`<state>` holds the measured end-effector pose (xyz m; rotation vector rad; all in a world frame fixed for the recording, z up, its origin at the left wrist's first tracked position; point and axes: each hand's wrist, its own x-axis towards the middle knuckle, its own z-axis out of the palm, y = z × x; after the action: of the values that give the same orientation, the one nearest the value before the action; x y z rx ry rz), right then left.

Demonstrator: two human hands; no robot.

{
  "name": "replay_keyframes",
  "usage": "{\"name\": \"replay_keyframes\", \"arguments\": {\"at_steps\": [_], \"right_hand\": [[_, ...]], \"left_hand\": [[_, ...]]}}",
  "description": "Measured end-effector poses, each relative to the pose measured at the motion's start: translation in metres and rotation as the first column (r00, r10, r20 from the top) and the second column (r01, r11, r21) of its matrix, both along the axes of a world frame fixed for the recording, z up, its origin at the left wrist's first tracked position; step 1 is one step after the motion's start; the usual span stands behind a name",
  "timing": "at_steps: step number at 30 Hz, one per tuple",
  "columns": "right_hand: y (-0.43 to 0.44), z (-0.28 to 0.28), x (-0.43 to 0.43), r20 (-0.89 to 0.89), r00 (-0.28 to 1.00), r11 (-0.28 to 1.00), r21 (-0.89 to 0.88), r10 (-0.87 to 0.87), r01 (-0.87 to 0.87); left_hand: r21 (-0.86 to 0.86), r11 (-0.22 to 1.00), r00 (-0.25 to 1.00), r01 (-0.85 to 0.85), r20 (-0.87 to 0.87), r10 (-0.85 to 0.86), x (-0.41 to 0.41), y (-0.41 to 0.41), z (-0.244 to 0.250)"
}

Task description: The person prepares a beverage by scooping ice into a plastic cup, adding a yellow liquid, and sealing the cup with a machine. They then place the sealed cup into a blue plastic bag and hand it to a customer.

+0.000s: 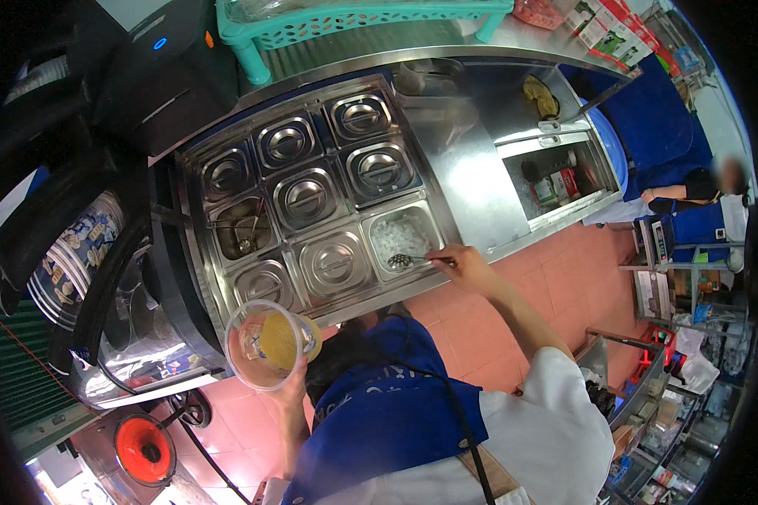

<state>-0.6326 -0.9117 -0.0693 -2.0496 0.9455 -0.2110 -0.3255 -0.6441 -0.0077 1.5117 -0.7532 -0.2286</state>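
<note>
My left hand (292, 380) holds a clear plastic cup (232, 353) with yellow contents (278, 341), tilted in front of the counter's edge. My right hand (464, 268) grips the handle of a slotted metal spoon (401, 260). The spoon's bowl rests in an uncovered steel pan (434, 218) of whitish translucent pieces (397, 232), perhaps jelly or ice. Lidded steel pans (305, 197) sit around it in the counter insert. Another uncovered pan (230, 235), at the left, holds dark contents and metal utensils.
A turquoise plastic basket (366, 22) stands on the shelf above. To the right, a sliding hatch lies partly open over cartons (556, 186), near a yellowish cloth (541, 98). A black machine (177, 82) stands at upper left. Another person (695, 189) is at far right.
</note>
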Motion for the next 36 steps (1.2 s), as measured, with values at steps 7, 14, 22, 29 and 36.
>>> {"name": "replay_keyframes", "arguments": {"at_steps": [7,14,22,29,36], "right_hand": [[0.018,-0.022,0.022,0.058,0.998,0.977,-0.213,0.035,-0.022],[0.013,0.004,0.003,-0.008,0.996,0.982,-0.171,-0.083,0.081],[0.013,0.003,-0.020,-0.142,0.983,0.911,-0.380,0.116,-0.162],[-0.011,-0.024,0.008,-0.156,0.957,0.802,-0.523,0.243,-0.289],[-0.004,-0.078,0.029,0.067,0.949,0.825,-0.478,-0.307,0.301]], "left_hand": [[0.039,0.998,0.998,0.042,0.051,-0.044,0.000,-0.006,-0.003],[0.035,0.999,0.998,0.018,0.057,-0.020,0.002,-0.011,-0.006],[-0.029,1.000,0.993,0.009,-0.114,-0.012,-0.001,-0.018,-0.003],[0.033,0.999,1.000,0.016,-0.026,-0.015,-0.004,-0.021,-0.001],[0.084,0.996,1.000,0.027,-0.001,-0.027,-0.008,-0.023,-0.004]]}}
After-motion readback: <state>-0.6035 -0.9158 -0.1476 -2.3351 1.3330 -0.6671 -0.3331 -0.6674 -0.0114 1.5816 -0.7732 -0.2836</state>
